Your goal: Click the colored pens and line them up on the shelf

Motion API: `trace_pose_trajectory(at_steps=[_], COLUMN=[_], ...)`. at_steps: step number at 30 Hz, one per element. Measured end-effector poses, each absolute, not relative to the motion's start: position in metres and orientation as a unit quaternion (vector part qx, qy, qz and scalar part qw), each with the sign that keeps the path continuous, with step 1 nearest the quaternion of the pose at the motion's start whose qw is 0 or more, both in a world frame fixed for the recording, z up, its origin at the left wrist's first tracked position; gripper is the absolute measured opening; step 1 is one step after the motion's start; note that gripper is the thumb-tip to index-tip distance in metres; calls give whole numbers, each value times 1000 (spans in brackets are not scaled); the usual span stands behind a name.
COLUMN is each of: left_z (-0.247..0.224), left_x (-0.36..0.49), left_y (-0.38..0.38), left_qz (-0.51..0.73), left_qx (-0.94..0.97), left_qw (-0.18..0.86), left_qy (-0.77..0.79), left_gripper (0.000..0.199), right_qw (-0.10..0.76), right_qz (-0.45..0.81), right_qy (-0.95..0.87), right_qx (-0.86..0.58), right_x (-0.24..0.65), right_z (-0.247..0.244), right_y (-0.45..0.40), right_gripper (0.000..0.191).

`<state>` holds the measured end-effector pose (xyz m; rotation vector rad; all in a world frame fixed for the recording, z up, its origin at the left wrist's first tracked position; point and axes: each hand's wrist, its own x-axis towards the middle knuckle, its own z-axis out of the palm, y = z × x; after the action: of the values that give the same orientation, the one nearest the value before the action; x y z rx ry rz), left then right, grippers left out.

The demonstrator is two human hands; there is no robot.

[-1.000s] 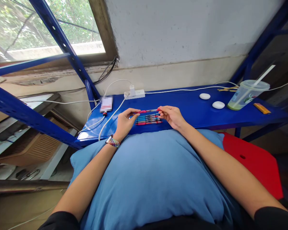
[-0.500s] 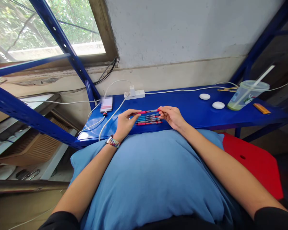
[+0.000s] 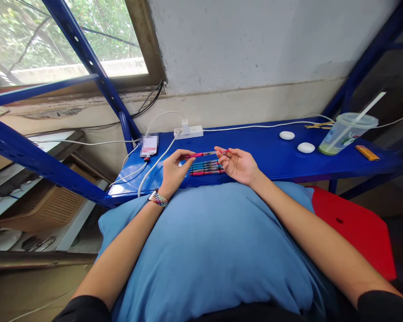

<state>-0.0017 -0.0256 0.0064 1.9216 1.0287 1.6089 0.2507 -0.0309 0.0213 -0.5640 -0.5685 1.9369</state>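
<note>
- Pen runs left-right, just beyond the parallel pen row.
- Left hand pinches one end; right hand, half-curled, meets the other, grip unclear.
- Power strip lies farther back.

A pink pen is held crosswise near rowed pens.

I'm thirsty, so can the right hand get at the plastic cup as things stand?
Probably yes, once the right hand leaves the pink pen: only two low white oval objects lie near its path to the plastic cup.
</note>
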Motion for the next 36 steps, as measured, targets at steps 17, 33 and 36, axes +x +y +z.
trace_pose_trajectory(at_steps=[17,33,36], left_z=[8,8,8], left_x=[1,2,1], left_y=[-27,-28,-28], left_qz=[586,586,583], left_qx=[658,659,660], left_qw=[295,291,288], left_qy=[370,372,376], left_gripper=[20,19,21], right_qw=[543,554,555], right_qz=[776,768,760], right_qy=[-237,-230,-251], right_qx=[-215,-224,-228], right_x=[249,248,248], right_z=[20,21,21], right_y=[-31,-33,-33], right_gripper=[20,22,23])
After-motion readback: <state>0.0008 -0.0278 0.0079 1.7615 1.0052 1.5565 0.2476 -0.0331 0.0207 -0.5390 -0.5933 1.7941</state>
